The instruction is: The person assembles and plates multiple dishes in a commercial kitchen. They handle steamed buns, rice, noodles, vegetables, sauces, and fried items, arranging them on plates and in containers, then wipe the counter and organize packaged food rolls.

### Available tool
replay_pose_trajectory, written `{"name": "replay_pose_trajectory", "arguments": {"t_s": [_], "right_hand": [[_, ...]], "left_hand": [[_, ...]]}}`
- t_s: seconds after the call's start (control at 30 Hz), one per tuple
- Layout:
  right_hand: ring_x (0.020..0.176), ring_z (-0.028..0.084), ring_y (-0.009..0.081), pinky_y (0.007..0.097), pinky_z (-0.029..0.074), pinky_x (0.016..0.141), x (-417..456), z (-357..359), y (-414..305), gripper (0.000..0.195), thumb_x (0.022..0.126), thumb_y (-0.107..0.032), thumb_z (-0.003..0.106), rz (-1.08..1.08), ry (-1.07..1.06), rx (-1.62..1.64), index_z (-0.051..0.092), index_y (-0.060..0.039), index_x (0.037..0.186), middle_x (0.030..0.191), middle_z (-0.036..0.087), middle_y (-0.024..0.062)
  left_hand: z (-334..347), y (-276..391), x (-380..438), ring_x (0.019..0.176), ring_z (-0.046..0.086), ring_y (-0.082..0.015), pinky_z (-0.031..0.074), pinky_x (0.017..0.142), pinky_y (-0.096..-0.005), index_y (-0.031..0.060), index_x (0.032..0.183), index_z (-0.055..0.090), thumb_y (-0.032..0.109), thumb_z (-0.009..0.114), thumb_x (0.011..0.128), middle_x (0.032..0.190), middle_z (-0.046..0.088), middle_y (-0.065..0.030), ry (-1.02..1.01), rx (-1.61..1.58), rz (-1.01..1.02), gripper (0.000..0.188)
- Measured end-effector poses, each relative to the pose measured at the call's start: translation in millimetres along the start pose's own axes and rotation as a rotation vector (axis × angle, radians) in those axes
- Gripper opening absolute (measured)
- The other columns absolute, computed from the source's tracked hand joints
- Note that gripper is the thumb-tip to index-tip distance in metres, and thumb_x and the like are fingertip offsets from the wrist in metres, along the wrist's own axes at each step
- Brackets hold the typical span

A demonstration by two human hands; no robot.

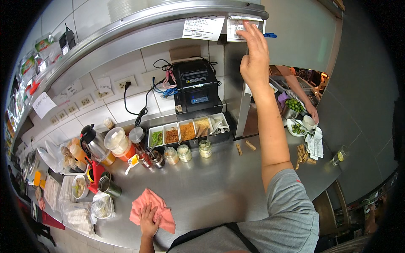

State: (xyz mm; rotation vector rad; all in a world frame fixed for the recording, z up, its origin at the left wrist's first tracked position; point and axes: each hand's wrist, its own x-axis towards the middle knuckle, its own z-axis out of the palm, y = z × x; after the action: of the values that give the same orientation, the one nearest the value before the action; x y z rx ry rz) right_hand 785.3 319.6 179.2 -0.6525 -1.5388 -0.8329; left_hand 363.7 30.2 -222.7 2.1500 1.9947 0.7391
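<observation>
My left hand (148, 219) lies flat, fingers spread, on a crumpled pink cloth (158, 205) on the steel counter (202, 189). High at the right, my right hand (255, 60) reaches up to a printed paper slip (234, 37) hanging from the steel shelf edge (142, 28). Its fingers overlap the slip, the thumb stands apart, and nothing shows in its grasp; whether the fingertips touch the paper is hard to tell. A second slip (202, 30) hangs to the left, and a blue clip (270, 35) sticks out at the right.
Below the shelf are a black receipt printer (197, 85), topping tubs (187, 130) and glass jars (205, 148). A vacuum jug (95, 142) and bagged food (77, 215) stand left. Wooden clothespins (302, 155) lie right. Another person's hand (312, 114) is at a white cup (308, 122) beyond the opening.
</observation>
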Motion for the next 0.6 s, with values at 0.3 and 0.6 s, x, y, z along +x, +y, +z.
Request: {"name": "replay_pose_trajectory", "arguments": {"t_s": [0.3, 0.6], "right_hand": [[0.131, 0.035, 0.0413, 0.0507, 0.028, 0.109, 0.3, 1.0, -22.5, 0.063, 0.066, 0.014, 0.052, -0.041, -0.073, -0.172, 0.055, -0.0127, 0.123, 0.142, 0.039, 0.0203], [0.136, 0.03, 0.0392, 0.0482, 0.026, 0.111, 2.6, -1.8, -3.7, 0.063, 0.065, 0.016, 0.048, -0.066, -0.083, -0.063, 0.047, -0.0055, 0.124, 0.143, 0.04, 0.0212]], "left_hand": [[3.0, -4.2, 0.3, 0.132, 0.038, -0.0328, 0.018, 0.113, -0.0517, 0.0137, 0.121, 0.061, 0.037, 0.064, 0.081, 0.14, 0.048, -0.0088, -0.011, 0.009, 0.001, 0.046], [2.3, -2.8, 0.6, 0.133, 0.037, -0.0332, 0.018, 0.113, -0.0516, 0.0139, 0.122, 0.061, 0.037, 0.064, 0.082, 0.14, 0.048, -0.0089, -0.022, 0.004, -0.006, 0.046]]}}
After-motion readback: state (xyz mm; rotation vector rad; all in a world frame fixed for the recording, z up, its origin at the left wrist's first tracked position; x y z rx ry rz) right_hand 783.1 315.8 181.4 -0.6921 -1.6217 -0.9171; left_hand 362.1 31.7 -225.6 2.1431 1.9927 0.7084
